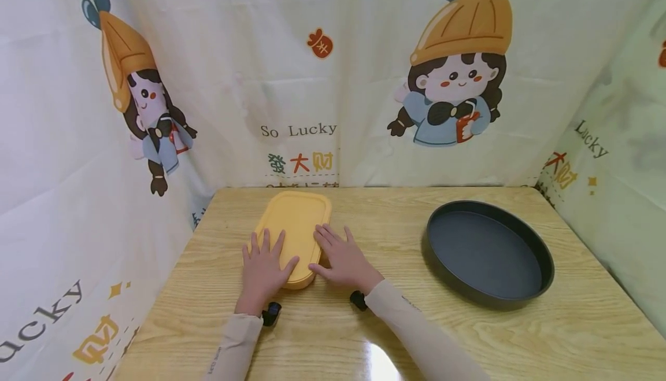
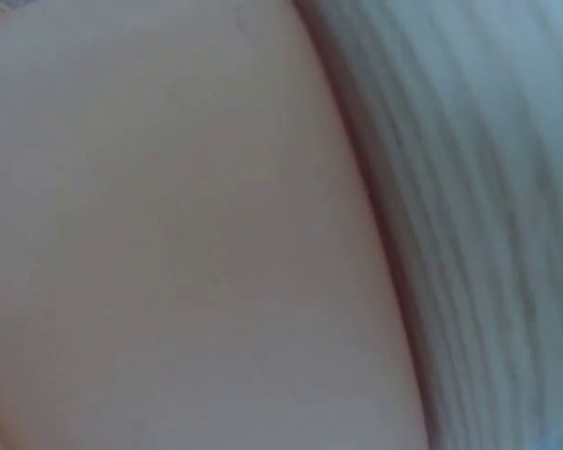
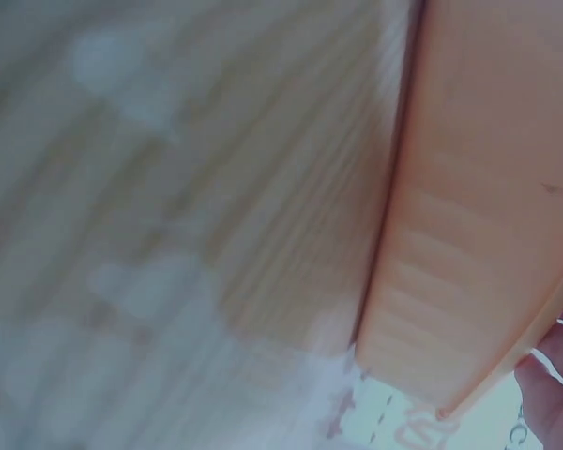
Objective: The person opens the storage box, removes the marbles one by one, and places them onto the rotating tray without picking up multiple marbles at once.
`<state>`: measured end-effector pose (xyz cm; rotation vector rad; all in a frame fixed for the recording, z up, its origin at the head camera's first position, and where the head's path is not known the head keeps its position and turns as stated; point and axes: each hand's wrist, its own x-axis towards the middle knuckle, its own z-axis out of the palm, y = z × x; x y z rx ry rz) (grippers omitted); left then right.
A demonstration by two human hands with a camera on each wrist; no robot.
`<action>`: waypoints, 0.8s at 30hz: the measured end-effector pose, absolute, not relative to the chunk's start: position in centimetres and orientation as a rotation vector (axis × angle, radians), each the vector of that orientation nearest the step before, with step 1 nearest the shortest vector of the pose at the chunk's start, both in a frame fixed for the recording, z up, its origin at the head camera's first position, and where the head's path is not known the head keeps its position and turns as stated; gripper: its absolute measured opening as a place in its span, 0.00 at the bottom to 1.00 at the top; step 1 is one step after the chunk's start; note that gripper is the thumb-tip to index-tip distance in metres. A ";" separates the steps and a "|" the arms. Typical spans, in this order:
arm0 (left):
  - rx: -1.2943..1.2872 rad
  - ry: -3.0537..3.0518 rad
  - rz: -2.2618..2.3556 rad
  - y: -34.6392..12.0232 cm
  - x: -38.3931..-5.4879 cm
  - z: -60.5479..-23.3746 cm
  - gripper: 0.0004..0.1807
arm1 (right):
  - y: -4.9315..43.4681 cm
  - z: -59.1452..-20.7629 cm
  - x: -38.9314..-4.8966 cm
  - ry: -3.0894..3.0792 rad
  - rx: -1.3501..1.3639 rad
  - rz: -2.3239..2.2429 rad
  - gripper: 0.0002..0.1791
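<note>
A yellow lidded food container (image 1: pixel 293 219) lies on the wooden table, its long side running away from me. My left hand (image 1: pixel 262 265) rests with fingers spread over the lid's near left part. On the opposite side, my right hand (image 1: pixel 343 256) has its fingers extended onto the lid's right edge, thumb near the front corner. The right wrist view shows the container's side wall (image 3: pixel 488 187) standing on the table, with fingers (image 3: pixel 549 394) at the lid's rim. Bare skin, blurred, fills most of the left wrist view.
A round dark grey pan (image 1: pixel 489 251) without a visible handle sits on the right of the wooden table (image 1: pixel 385 213). Printed cloth (image 1: pixel 364 80) hangs along the back and both sides. Small black wrist cameras (image 1: pixel 272 314) show under both wrists.
</note>
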<state>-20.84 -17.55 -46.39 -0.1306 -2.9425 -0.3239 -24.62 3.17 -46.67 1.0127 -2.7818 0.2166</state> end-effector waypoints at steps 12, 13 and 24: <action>-0.321 -2.880 -0.406 -15.8 -20.5 -46.1 0.37 | 7.4 -46.1 -24.9 -2.754 1.068 0.308 0.43; -0.343 -2.880 -0.426 -16.0 -20.6 -46.1 0.37 | 7.7 -46.1 -25.0 -2.761 1.071 0.319 0.43; -0.569 -2.878 -0.552 -19.2 -22.7 -46.4 0.43 | 8.9 -45.9 -25.2 -2.803 1.060 0.373 0.42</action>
